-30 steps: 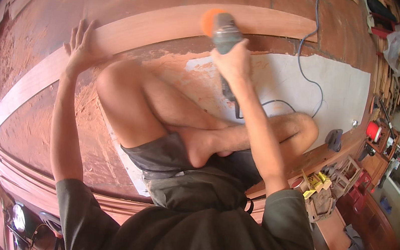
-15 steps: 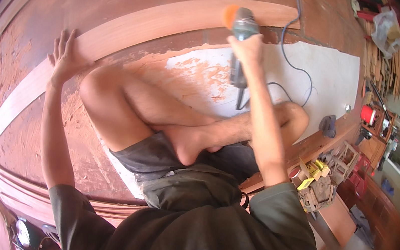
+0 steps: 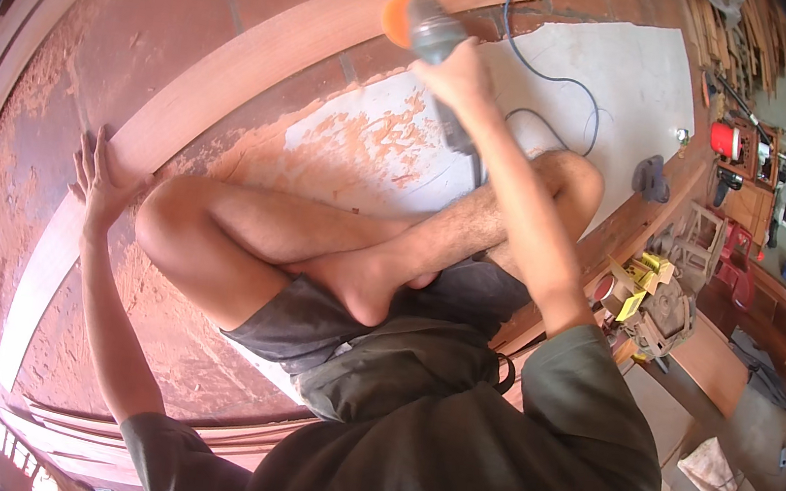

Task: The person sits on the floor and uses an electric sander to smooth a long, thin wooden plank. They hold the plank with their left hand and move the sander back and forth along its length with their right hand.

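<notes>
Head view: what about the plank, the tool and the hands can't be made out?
In the head view:
- Orange disc: blurred, its surface unclear.
- Power tool: grip hidden by the right hand.
- Cord: cut off by the top edge.
- Plank: partly covered by the left hand.

Bright, with a pink tint. Lit most at the lower left, with white shine on that end of the long board (image 3: 248, 67). Blurry at the orange disc (image 3: 398, 20). Bent near the rim, black in the corners.
</notes>
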`<action>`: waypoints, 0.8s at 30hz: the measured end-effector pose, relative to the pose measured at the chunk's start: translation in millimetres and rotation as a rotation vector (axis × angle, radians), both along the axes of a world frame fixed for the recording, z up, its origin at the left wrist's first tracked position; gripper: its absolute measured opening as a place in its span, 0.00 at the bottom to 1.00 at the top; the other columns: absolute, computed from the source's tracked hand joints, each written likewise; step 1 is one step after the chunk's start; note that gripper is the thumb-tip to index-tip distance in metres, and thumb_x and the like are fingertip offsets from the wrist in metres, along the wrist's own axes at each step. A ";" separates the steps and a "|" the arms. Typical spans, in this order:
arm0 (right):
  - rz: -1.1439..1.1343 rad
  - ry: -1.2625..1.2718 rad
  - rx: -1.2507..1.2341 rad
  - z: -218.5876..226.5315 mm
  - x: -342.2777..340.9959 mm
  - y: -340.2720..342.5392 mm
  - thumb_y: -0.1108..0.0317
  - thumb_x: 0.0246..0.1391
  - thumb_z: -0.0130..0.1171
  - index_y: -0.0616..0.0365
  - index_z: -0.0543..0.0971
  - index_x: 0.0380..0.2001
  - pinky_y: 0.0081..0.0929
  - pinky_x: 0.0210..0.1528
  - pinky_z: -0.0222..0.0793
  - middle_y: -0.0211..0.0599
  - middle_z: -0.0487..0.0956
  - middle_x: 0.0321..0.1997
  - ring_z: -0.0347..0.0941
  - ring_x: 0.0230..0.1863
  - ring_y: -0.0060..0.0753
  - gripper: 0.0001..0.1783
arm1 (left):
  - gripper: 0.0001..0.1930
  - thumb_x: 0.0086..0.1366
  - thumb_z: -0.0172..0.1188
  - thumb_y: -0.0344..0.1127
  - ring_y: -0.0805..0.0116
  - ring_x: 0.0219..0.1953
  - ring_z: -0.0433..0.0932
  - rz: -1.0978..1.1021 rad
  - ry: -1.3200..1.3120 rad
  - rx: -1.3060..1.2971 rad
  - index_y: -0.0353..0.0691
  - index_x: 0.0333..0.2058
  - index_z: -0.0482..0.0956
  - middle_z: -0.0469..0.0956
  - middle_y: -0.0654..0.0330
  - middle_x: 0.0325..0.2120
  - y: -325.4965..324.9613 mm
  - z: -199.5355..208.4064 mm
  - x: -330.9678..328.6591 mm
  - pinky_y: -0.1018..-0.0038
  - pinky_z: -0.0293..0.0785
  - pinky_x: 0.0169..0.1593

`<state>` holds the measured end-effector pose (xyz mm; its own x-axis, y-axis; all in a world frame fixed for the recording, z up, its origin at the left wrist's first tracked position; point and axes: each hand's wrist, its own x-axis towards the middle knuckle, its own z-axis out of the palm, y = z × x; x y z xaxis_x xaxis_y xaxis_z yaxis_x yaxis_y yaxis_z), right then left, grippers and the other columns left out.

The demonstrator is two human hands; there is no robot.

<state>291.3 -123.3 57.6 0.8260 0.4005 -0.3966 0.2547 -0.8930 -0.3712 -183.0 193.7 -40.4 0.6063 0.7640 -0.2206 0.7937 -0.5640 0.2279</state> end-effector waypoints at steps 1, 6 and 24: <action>-0.045 -0.015 -0.054 0.1 17.0 -4.3 0.56 0.41 0.74 0.78 0.62 0.62 0.40 0.48 0.82 0.60 0.82 0.47 0.84 0.43 0.52 0.51 | 0.65 0.44 0.77 0.67 0.45 0.78 0.31 0.002 -0.003 -0.005 0.69 0.76 0.44 0.35 0.63 0.78 -1.3 -0.8 2.6 0.28 0.31 0.70; -0.093 -0.162 -0.065 -18.5 31.7 10.6 0.57 0.39 0.76 0.76 0.65 0.59 0.40 0.50 0.81 0.57 0.82 0.46 0.84 0.44 0.48 0.49 | 0.66 0.44 0.77 0.66 0.43 0.78 0.31 0.012 0.039 0.020 0.69 0.76 0.42 0.36 0.63 0.78 -5.4 2.2 9.9 0.28 0.29 0.70; 0.015 0.050 -0.054 -0.9 23.5 2.0 0.58 0.41 0.76 0.70 0.67 0.57 0.37 0.51 0.81 0.59 0.81 0.48 0.83 0.48 0.49 0.44 | 0.62 0.46 0.79 0.52 0.41 0.77 0.37 -0.003 0.013 -0.014 0.65 0.75 0.46 0.39 0.59 0.78 -5.4 10.1 7.1 0.31 0.38 0.71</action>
